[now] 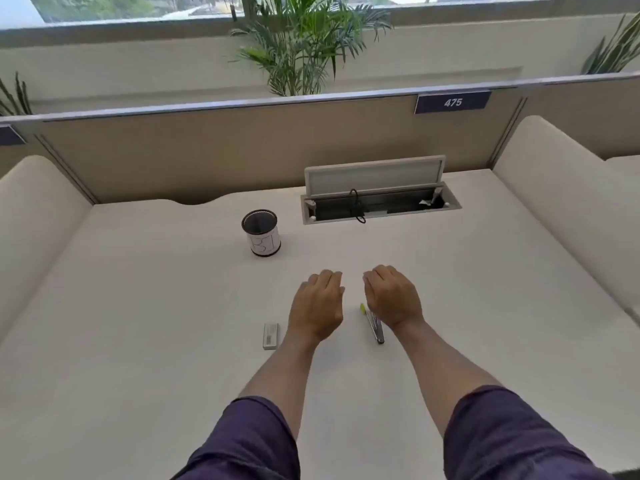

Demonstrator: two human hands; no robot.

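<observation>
Pens [375,323] lie on the desk [138,306], partly beneath the right hand [393,296]; the left hand [317,304] hovers beside. Both hands: fingers loosely curled, holding nothing. Step: likely pre-grasp. Next move: lower, pinch 1 pen squarely.

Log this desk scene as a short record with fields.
left hand: loosely curled, holding nothing, right of the small barcoded box
right hand: loosely curled over the pens, contact unclear
pens: lying flat together, one green-tipped
pen holder: upright on the desk, nothing sticking out
cable hatch: lid raised, black cable inside
</observation>
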